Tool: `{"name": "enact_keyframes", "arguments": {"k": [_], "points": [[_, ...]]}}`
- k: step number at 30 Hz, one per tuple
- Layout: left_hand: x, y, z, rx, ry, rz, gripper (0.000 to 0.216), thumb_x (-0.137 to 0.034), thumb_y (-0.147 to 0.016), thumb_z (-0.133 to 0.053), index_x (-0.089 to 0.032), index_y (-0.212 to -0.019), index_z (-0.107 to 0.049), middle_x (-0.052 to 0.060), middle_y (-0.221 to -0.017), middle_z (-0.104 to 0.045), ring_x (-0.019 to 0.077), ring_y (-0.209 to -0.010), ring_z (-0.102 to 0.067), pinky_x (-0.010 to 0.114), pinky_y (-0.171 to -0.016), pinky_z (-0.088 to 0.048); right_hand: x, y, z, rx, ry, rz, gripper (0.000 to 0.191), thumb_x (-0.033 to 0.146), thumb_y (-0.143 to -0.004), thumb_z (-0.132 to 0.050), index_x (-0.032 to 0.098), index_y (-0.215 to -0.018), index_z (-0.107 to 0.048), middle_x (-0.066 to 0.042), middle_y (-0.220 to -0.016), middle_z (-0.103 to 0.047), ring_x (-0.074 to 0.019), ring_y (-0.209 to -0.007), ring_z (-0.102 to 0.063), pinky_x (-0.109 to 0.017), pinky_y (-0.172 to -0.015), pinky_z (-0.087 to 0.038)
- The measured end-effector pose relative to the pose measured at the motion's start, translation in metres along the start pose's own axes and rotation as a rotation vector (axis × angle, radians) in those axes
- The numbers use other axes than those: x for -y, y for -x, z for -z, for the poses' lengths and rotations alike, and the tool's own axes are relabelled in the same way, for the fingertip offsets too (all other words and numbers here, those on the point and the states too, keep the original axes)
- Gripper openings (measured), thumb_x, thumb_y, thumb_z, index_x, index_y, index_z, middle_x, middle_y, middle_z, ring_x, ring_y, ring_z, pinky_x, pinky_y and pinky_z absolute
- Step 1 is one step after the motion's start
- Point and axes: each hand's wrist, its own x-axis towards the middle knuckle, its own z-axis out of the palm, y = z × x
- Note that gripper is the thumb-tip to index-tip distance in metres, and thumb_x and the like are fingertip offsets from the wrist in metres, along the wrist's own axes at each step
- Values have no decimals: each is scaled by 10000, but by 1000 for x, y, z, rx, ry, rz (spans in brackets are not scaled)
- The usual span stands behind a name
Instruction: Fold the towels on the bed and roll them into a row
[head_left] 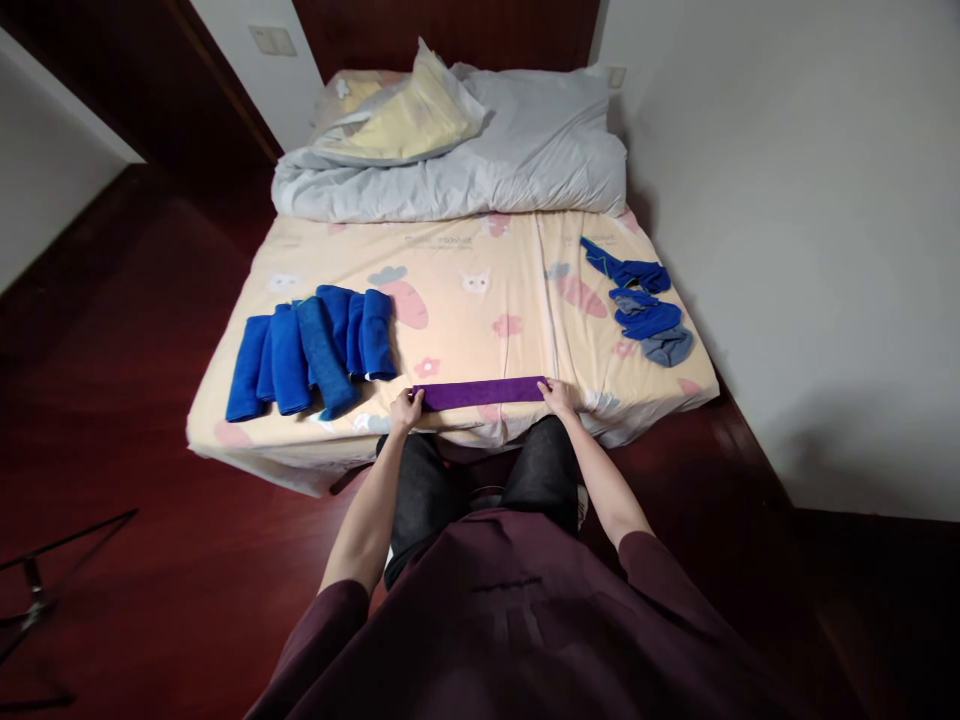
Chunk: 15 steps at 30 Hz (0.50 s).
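Note:
A purple towel (481, 394), folded into a long narrow strip, lies across the front edge of the bed. My left hand (406, 410) is closed on its left end, and my right hand (556, 397) pinches the right end. Left of the strip, several rolled blue towels (289, 358) lie side by side in a cluster. One lighter blue roll (324, 360) rests slantwise at the front of that cluster. Over on the right side of the bed are crumpled blue cloths (646, 315) and a grey-blue cloth piece (667, 346).
A patterned sheet (465, 320) covers the bed. At its head lie a bunched grey-white quilt (540, 140) and a pale yellow pillow in a clear bag (412, 115). A wall (795, 250) runs along the right. Thin black stand legs (34, 590) are on the floor at left.

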Motion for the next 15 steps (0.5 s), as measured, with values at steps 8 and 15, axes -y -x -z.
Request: {"name": "enact_keyframes", "arguments": {"k": [8,15], "points": [[-9,1,5,21,-17,27,314,-428,-971,-539,-155,-1085,-646,198,-1096,-753,356,-1111,-703,453,-996,-512,14,4,9,62,56,-64,274,369,-1021,-588,169,-1028,-776,-134,-1029,-791,-250,-1022,-746,-308,-918,-537],[-15,46,13,-240,23,-219,400,-198,-915,-523,-168,-1309,-587,206,-1309,-617,330,-1264,-601,491,-1107,-444,27,26,16,-83,275,246,452,189,-1029,-489,169,-1472,-577,-184,-1458,-608,-300,-1298,-607,-447,-1115,-452]]}}
